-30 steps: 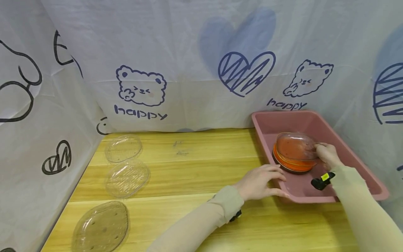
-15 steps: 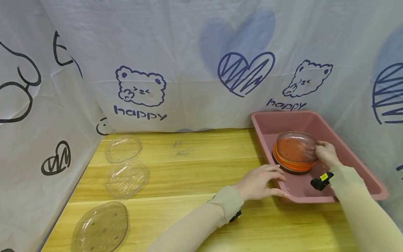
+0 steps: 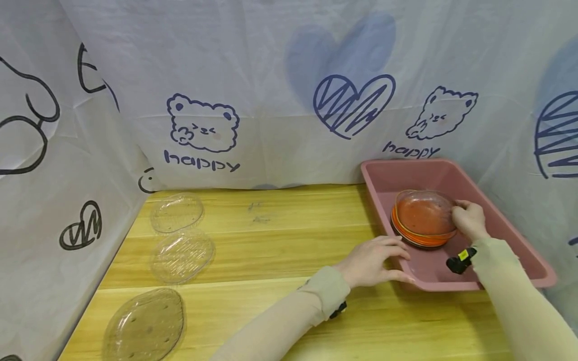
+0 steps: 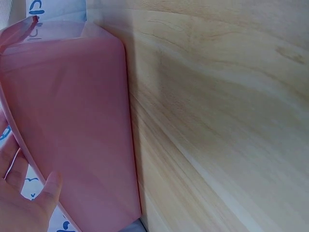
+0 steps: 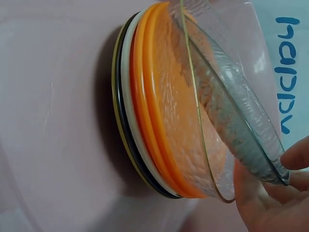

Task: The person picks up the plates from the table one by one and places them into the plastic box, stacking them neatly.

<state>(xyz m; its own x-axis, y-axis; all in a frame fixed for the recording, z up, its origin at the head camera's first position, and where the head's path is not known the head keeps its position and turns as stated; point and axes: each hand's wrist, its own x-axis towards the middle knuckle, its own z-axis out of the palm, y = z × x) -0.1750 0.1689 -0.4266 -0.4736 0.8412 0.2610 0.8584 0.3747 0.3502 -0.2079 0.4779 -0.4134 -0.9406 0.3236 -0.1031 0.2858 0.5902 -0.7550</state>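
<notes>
My right hand (image 3: 469,219) pinches the rim of a clear, see-through plate (image 5: 241,130) between thumb and fingers. In the right wrist view this plate is tilted close over a stack in the pink basin (image 3: 535,260). On top of the stack is a clear plate with a gold rim (image 5: 199,113); below it are orange plates (image 5: 154,116), a white one (image 5: 126,72) and a black one (image 5: 119,104). My left hand (image 3: 368,260) grips the basin's near left corner, its thumb (image 4: 50,188) against the outer wall and its fingers over the rim.
Along the table's left side lie two clear plates (image 3: 177,213), one behind the other, and a larger brownish see-through plate (image 3: 145,326) nearer the front. White cloth (image 3: 271,100) with printed bears and hearts hangs at the back and sides.
The clear plate in my right hand settled over the stack half a second ago and now sits slightly farther right, baring the gold rim at its left. My left hand has stayed put.
</notes>
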